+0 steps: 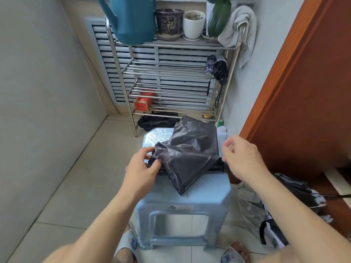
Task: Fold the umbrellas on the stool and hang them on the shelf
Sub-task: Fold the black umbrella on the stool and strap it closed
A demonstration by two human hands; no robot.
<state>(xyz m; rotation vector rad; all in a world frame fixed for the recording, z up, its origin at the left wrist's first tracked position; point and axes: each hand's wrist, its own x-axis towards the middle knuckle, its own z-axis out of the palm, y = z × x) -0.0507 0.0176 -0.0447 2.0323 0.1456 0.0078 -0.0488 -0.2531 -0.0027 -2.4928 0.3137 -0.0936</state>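
The left hand (142, 164) pinches the dark umbrella (190, 154) lying on the blue stool (182, 202); the right hand (242, 158) hovers beside it, fingers loosely curled, holding nothing. 2 folded umbrellas (217, 68) hang on the shelf (171, 73).

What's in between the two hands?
In the head view, the dark umbrella lies on the blue stool between them. The left hand pinches its fabric; the right hand is beside it.
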